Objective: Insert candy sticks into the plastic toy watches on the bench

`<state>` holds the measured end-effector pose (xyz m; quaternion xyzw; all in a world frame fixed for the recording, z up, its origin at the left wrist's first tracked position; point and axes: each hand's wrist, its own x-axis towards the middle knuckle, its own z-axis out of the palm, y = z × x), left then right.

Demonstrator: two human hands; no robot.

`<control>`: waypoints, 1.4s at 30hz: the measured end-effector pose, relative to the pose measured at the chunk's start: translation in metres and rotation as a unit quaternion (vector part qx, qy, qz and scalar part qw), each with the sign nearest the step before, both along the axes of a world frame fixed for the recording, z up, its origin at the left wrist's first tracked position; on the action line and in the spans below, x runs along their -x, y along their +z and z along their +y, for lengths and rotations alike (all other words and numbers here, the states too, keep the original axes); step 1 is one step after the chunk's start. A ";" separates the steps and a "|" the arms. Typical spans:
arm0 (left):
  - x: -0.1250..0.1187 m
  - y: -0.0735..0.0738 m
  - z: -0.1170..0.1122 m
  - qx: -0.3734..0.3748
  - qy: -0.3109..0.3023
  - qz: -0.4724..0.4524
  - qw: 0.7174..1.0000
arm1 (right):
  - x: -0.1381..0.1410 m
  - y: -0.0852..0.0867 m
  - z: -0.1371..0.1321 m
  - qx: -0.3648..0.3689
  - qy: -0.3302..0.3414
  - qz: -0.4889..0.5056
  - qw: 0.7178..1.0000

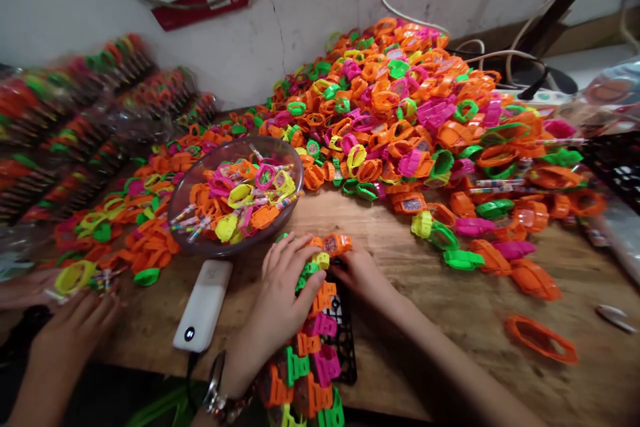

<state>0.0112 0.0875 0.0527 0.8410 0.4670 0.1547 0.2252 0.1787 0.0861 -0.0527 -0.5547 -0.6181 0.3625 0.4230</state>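
From the head view, a left hand (290,283) grasps plastic watches (327,363) lined up over one black rack (346,340) on the bench (450,293); they look light, smooth and fairly stiff, likely best held by the strap. The right hand (361,273) meets an orange watch (337,243), fingertips hidden, its grip impossible to tell. Nearby: one bowl (220,249), one power bank (205,303), a co-worker's two hands (83,317), and a heap (390,107) of watches beyond counting.

A wooden table (370,213) is bearing a far heap of toy watches (390,113), a bowl (240,246) and power bank (203,307) at left, and, farther left, apparently wrapped bundles (65,113).
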 end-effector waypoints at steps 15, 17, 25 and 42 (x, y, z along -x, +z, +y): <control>0.000 -0.001 -0.001 -0.001 -0.002 -0.005 1.000 | -0.005 0.006 0.004 0.049 0.036 0.204 0.977; 0.000 -0.002 -0.001 -0.002 -0.003 -0.005 1.000 | -0.009 0.006 0.005 0.070 0.018 0.239 0.968; 0.001 -0.004 0.001 -0.009 -0.010 0.001 1.000 | -0.018 0.002 0.003 0.088 0.000 0.238 0.967; -0.001 -0.002 0.000 -0.008 -0.009 -0.001 1.000 | -0.003 0.018 0.013 0.062 0.040 -0.152 0.986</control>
